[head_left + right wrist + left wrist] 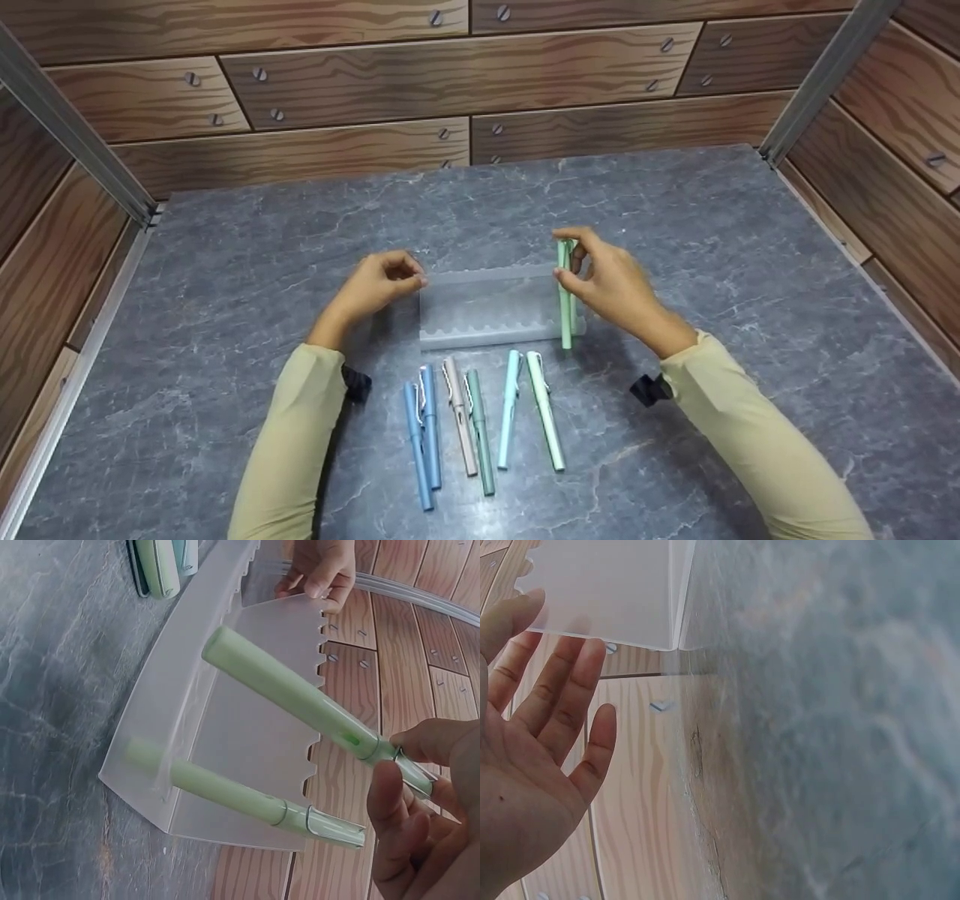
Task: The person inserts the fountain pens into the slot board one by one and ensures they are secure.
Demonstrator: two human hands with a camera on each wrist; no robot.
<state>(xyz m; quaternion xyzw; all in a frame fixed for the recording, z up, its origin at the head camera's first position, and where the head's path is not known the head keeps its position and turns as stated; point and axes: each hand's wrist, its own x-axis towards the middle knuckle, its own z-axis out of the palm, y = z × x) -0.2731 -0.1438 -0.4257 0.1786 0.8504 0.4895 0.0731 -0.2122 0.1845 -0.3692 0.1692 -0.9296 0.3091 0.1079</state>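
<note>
A frosted, see-through pen stand (487,304) with notched edges stands on the table between the hands. My left hand (379,283) pinches its left end; in the left wrist view, the thumb (517,615) lies at the edge of the plastic. My right hand (611,281) holds a light green pen (289,694) by its clip end, above the right end of the stand. Another light green pen (232,796) rests in the stand's end place, below the held one. The held pen partly hides it in the head view.
In front of the stand lie several capped pens: two blue pens (430,435), a grey-brown pen (460,420), a dark green pen (481,435), a pale turquoise pen (509,412) and a light green pen (545,412). Wood-patterned walls (450,71) enclose the grey marbled table (300,217).
</note>
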